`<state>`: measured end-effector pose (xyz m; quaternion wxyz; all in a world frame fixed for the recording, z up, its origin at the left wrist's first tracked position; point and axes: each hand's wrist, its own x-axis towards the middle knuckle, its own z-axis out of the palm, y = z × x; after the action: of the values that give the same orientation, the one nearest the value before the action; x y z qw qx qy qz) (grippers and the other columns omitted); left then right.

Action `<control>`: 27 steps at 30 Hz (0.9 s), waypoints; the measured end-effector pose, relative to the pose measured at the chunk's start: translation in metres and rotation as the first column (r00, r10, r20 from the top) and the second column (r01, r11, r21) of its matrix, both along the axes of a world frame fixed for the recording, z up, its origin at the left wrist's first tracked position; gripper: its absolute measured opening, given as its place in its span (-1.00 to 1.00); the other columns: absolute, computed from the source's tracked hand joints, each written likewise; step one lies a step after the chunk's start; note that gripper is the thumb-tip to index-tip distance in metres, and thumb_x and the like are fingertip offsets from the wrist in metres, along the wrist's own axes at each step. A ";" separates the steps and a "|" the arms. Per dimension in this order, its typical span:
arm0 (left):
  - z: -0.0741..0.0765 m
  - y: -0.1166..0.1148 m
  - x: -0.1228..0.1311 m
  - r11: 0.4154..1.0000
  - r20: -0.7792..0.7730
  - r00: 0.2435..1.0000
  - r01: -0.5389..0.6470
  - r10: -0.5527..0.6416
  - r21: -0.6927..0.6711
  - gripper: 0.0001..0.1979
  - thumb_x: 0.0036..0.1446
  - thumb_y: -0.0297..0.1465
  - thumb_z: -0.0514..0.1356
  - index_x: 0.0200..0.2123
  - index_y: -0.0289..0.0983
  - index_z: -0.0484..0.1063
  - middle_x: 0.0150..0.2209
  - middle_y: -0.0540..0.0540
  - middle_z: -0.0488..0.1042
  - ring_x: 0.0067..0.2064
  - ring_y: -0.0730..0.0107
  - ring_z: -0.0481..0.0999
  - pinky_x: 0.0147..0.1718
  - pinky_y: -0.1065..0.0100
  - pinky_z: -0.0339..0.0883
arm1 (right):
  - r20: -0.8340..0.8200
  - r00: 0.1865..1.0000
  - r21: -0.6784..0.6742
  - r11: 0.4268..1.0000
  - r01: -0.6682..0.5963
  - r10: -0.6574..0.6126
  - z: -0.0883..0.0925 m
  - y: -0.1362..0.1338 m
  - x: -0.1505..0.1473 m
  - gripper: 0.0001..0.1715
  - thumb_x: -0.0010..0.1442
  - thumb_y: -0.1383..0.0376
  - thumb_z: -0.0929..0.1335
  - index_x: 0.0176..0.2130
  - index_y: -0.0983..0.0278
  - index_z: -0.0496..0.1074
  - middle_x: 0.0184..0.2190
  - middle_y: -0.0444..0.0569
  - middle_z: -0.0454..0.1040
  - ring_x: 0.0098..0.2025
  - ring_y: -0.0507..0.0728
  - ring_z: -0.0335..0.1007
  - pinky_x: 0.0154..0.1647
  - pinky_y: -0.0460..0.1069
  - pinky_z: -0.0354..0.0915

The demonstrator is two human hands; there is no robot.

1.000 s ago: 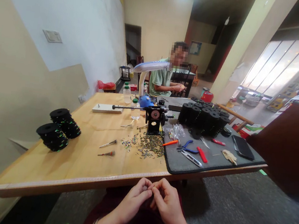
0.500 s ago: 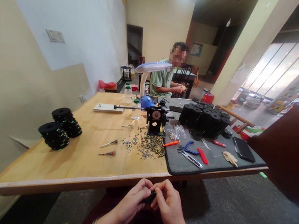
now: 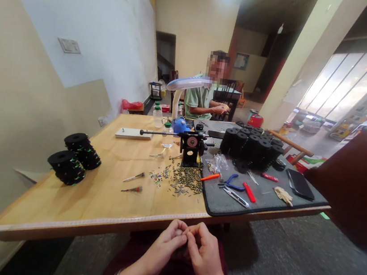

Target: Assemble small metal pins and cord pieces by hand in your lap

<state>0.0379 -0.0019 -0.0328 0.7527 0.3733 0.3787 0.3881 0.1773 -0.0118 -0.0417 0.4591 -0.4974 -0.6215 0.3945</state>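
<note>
My left hand [image 3: 166, 245] and my right hand [image 3: 204, 251] meet fingertip to fingertip over my lap, just below the table's front edge. Both are closed in a pinch. Whatever lies between the fingers is hidden or too small to name. Beyond them on the wooden table [image 3: 94, 198] spreads a pile of small dark, brassy pieces [image 3: 188, 178], with tiny coloured bits [image 3: 160, 176] to its left. Behind the pile stands a black hand-cranked winding device [image 3: 190, 149] with a dial and a long rod. Two small brushes [image 3: 133, 189] lie left of the pile.
Black foam spools [image 3: 66, 167] stand at the left; several more [image 3: 250, 146] crowd the grey mat [image 3: 215, 200]. Blue pliers [image 3: 233, 182], a utility knife [image 3: 235, 197] and a phone [image 3: 301, 184] lie there. A lamp [image 3: 187, 82] rises behind the device; a person [image 3: 197, 98] sits beyond.
A dark thing that showed between my hands is now out of sight. The fingertips have shifted slightly and stay together. The view has moved very little.
</note>
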 end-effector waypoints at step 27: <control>-0.018 0.007 -0.025 0.971 0.124 0.989 0.045 -0.076 0.235 -0.70 -0.01 -0.22 0.21 -0.31 -0.20 0.15 -0.31 -0.15 0.56 -0.34 0.31 0.48 -0.54 0.43 -0.10 | 0.343 0.925 0.218 0.972 0.090 -0.162 -0.001 0.061 0.032 -0.85 0.19 0.23 0.30 -0.29 0.25 0.42 -0.42 -0.02 0.52 -0.43 0.15 0.44 -0.37 -0.04 0.29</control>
<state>0.0128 0.0052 -0.0512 0.7389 0.4434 0.2685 0.4305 0.2090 0.0488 -0.0429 0.4101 -0.5516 -0.6975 0.2028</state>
